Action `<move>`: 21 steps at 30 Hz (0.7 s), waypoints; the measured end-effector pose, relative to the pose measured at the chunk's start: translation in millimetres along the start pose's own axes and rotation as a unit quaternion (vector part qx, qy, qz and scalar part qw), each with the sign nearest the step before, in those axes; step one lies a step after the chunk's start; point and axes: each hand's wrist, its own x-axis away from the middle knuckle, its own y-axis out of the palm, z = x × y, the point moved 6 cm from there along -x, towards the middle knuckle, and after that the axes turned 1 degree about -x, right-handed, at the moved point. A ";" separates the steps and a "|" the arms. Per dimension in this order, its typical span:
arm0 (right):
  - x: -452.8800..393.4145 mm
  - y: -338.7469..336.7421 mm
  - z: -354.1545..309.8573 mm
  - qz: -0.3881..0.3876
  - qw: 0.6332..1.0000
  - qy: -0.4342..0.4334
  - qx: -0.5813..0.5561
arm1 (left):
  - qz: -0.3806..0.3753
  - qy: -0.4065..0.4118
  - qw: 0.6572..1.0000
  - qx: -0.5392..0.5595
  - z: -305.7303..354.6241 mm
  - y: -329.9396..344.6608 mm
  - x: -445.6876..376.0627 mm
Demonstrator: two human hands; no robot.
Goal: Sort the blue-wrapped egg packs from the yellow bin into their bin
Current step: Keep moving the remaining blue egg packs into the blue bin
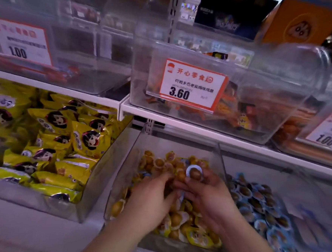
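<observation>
A clear bin (pixel 131 155) in the middle holds a heap of yellow-wrapped egg packs (pixel 176 219). To its right, a second clear bin (pixel 287 173) holds blue-wrapped egg packs (pixel 258 205). My right hand (pixel 207 199) is over the yellow heap and pinches one blue-rimmed egg pack (pixel 194 172) at its fingertips, lifted above the pile. My left hand (pixel 152 197) reaches into the yellow packs with its fingers curled among them; what it grips is hidden.
A bin of large yellow snack bags (pixel 48 143) stands on the left. Above, a white shelf (pixel 181 125) carries clear boxes with price tags, one marked 3.60 (pixel 191 84). The view is blurred.
</observation>
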 end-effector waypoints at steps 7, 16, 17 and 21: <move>10.8 -15.8 -25.8 0.019 0.994 -0.091 0.062 | 0.026 0.058 0.998 0.012 11.9 -2.5 -2.5; 14.6 -12.1 -11.5 0.010 0.994 -0.046 0.101 | 0.209 -0.069 0.953 0.208 -0.4 -27.8 -10.0; 14.9 -11.7 -7.9 0.007 0.993 -0.037 0.109 | 0.208 -0.073 0.952 0.210 0.1 -27.3 -10.0; 17.2 -9.0 -3.1 -0.018 0.995 -0.014 0.102 | 0.191 -0.103 0.946 0.241 -4.7 -26.1 -9.4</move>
